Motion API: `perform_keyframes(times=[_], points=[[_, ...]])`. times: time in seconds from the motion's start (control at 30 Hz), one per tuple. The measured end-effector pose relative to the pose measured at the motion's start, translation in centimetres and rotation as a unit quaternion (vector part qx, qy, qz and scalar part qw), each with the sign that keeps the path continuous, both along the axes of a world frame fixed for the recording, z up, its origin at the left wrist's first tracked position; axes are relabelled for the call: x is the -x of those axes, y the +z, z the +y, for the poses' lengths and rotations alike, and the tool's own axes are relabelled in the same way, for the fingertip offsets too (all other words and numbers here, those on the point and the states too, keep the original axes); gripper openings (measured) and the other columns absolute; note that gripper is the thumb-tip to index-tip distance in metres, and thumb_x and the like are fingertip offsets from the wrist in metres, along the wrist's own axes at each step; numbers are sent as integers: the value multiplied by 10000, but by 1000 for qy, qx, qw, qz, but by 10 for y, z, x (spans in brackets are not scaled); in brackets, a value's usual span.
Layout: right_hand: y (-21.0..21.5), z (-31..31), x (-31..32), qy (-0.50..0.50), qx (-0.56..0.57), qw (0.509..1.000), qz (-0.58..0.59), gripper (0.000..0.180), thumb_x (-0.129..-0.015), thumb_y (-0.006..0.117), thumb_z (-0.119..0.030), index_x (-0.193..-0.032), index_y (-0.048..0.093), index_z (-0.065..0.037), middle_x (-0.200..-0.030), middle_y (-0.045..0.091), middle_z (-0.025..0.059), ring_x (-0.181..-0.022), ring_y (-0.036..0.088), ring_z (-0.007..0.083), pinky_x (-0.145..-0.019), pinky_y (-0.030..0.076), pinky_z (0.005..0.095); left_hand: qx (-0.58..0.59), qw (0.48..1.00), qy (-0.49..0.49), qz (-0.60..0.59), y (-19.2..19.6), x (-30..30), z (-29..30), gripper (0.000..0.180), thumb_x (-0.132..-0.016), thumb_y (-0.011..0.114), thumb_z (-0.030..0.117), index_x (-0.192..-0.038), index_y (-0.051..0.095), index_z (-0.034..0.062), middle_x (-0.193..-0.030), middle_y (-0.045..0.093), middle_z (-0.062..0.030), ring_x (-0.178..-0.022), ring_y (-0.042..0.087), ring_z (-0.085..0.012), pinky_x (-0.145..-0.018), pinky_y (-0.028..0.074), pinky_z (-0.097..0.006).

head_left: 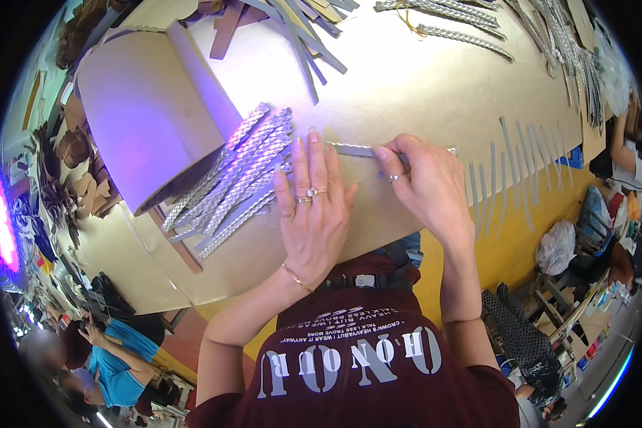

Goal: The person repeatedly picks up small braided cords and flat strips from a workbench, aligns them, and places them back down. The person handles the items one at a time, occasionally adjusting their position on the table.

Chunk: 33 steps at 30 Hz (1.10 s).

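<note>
My left hand (310,207) lies flat on the table, fingers stretched out, pressing down one end of a thin silver-grey strap (353,149). To its right, my right hand (428,182) pinches that strap between thumb and fingers. The strap runs straight between both hands; a short silver end shows beyond the right knuckles. Beside the left fingertips, a loose pile of silver braided straps (239,185) spreads toward the lower left. Part of the strap is hidden beneath my hands.
A curved tan sheet or holder (143,121) stands on the left of the table (392,93). Grey and brown strips (296,43) lie at the far side, more braided straps (464,39) at far right. Thin grey strips (524,171) line the right edge. Other people sit lower left and right.
</note>
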State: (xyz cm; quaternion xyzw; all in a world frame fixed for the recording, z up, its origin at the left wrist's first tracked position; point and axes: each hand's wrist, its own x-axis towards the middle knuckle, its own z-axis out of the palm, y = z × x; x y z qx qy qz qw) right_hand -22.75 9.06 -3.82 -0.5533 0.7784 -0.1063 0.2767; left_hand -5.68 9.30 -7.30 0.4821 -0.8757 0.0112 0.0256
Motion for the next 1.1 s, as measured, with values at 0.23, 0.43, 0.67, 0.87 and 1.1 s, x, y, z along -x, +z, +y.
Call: perform_keyframes(times=[0.23, 0.43, 0.67, 0.87, 1.1], points=[[-2, 0, -4, 11, 13, 999, 47, 248, -938, 641, -286, -852, 679, -57, -712, 677, 106, -664, 659, 313, -634, 491, 415, -15, 1000, -2, 1, 3, 1, -1, 589, -892, 666, 342, -1367, 536, 18, -1549, 370, -186, -1471, 278, -353, -1195, 93, -550], [-2, -1, -6, 26, 46, 997, 63, 266, -936, 629, -302, -829, 676, -64, -702, 673, 114, -650, 647, 334, -641, 483, 432, -43, 996, 2, 80, 3, 0, 0, 642, -889, 678, 332, -1395, 495, -18, -1558, 343, -205, -1475, 260, -380, -1189, 81, -569], [-5, 0, -8, 29, 57, 994, 87, 275, -936, 621, -297, -800, 668, -63, -688, 667, 121, -628, 629, 329, -701, 455, 442, -146, 975, -80, 150, -8, 3, -1, 753, -876, 671, 376, -1461, 407, -19, -1548, 328, -250, -1453, 302, -378, -1196, 213, -510], [-5, 9, -3, 6, 98, 995, 33, 280, -922, 653, -305, -805, 671, -51, -676, 652, 121, -615, 618, 332, -670, 455, 430, -151, 964, -100, 195, -16, -1, -3, 837, -852, 701, 409, -1472, 353, -33, -1549, 313, -261, -1448, 308, -376, -1195, 226, -506], [7, 16, 33, 12, 29, 999, -40, 263, -903, 684, -252, -785, 672, -17, -649, 612, 150, -580, 610, 293, -560, 440, 400, -167, 968, -87, 167, -11, 1, -3, 857, -860, 681, 442, -1468, 344, -60, -1552, 318, -246, -1446, 312, -373, -1194, 232, -500]])
